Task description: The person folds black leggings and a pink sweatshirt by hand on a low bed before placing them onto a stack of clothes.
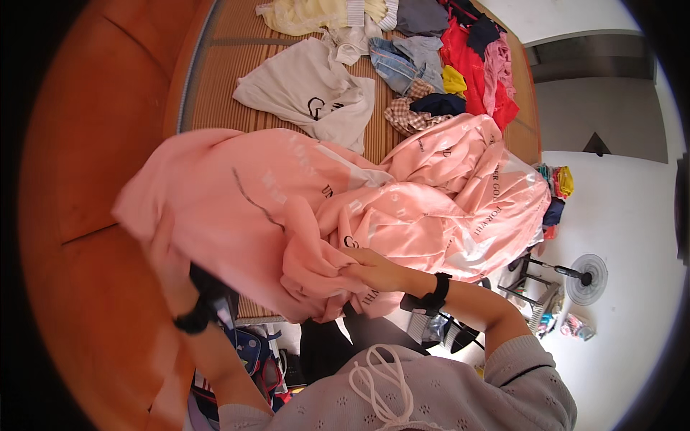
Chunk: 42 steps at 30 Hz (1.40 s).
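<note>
A large pink cloth (251,187) with black and white lettering, perhaps bedding, spreads across the near side of the striped mat. My left hand (169,266), somewhat blurred, holds its left edge raised, the fingers partly hidden by the fabric. My right hand (374,271) is closed on a bunched fold near the middle of the cloth's front edge. To the right the cloth lies in loose, crumpled folds. Just beyond it, a white shirt-like garment (305,90) with a black print lies spread out.
Several garments lie at the far side of the mat (237,65): a yellow one (305,16), blue denim (406,65), a checked piece (410,115) and red clothes (460,65). An orange sofa-like surface (93,158) borders the left. A fan (586,279) stands at right.
</note>
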Each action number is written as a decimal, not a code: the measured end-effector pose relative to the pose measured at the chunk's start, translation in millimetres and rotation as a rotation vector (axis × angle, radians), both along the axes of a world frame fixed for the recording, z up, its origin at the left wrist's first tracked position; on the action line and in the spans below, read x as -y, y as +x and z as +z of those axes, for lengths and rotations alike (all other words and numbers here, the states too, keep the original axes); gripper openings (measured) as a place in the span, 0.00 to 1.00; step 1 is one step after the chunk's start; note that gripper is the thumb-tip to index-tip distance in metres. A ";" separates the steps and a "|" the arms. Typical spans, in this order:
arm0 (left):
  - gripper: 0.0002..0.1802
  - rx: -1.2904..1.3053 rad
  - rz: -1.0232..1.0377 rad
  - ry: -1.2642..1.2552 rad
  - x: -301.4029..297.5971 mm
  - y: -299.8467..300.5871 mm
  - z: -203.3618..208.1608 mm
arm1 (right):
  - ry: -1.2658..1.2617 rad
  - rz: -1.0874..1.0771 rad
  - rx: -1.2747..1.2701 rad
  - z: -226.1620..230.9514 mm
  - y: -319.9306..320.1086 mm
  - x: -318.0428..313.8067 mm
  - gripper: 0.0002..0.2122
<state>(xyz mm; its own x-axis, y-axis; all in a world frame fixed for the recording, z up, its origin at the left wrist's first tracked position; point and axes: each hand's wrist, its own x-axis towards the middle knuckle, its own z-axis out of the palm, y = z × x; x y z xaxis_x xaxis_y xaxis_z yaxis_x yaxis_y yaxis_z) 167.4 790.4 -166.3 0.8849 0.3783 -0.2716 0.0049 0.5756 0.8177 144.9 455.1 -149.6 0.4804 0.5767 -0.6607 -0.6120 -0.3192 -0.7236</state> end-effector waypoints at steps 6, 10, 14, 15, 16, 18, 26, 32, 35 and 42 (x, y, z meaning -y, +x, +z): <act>0.18 -0.006 0.079 0.184 6.6 -40.4 92.1 | 0.091 0.500 0.071 49.6 -21.6 -1.2 0.19; 0.23 -0.008 0.043 0.037 12.1 -2.7 124.4 | 0.115 0.645 0.203 80.4 -42.0 18.8 0.27; 0.22 0.254 0.123 0.402 1.2 29.8 227.0 | 0.131 0.520 0.330 120.0 -47.1 26.8 0.24; 0.22 0.337 0.057 0.464 17.9 18.0 263.8 | 0.323 0.407 0.484 121.1 -56.1 31.0 0.23; 0.23 0.313 -0.012 0.444 53.0 -3.1 291.5 | 0.497 0.294 0.649 120.3 -63.7 37.4 0.22; 0.24 0.244 -0.222 0.499 109.5 -61.7 311.2 | 0.445 0.502 0.869 128.0 -88.4 40.4 0.19; 0.23 -0.119 -1.524 0.352 163.9 -222.5 282.2 | 0.822 0.714 0.549 122.4 -177.1 58.3 0.13; 0.21 0.082 -0.342 1.018 141.3 -198.9 305.1 | 0.787 0.747 2.004 103.9 -178.4 65.2 0.13; 0.20 0.285 0.249 1.022 15.0 -125.3 316.7 | 0.559 0.665 1.762 158.8 -164.0 67.1 0.09; 0.13 0.348 0.020 0.971 93.0 -123.4 302.0 | 0.538 0.372 0.840 228.2 -141.2 88.3 0.11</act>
<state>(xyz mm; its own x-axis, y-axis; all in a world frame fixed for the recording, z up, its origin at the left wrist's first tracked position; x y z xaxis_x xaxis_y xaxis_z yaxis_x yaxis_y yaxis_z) 44.0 697.4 135.7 0.8471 0.3137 0.4289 -0.3231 -0.3366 0.8845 3.7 366.8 78.6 0.3975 0.8985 0.1865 0.2195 0.1043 -0.9700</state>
